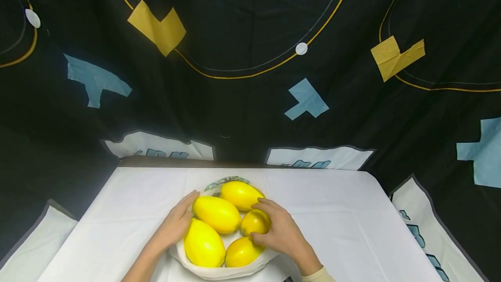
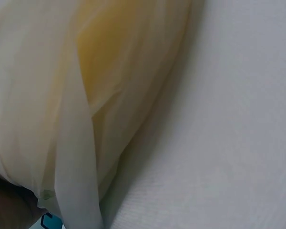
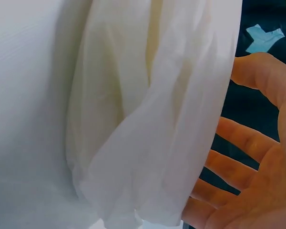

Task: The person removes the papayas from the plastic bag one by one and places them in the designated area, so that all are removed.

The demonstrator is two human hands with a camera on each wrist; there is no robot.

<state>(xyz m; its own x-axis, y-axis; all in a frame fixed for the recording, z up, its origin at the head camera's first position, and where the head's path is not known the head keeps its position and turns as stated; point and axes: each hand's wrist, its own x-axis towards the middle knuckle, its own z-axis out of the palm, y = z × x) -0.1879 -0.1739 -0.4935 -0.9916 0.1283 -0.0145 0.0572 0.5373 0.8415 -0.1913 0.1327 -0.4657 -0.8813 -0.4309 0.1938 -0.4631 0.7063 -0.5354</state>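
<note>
A soft white bag with its mouth spread wide stands on the table. Several smooth yellow lemon-like fruits fill it, and green leaf-like print shows on its far inner side. My left hand lies along the bag's left edge with its fingers extended. On the opposite edge, my right hand has thumb and fingers spread, their tips by a small round-looking yellow fruit. In the right wrist view, those fingers pass behind the bag's rim. Yellow shows faintly through the bag wall in the left wrist view.
A white cloth covers the table. Behind it hangs a black curtain with blue and gold patches. White panels with blue lettering line the table's back edge. A small dark object sits at the front edge near my right wrist.
</note>
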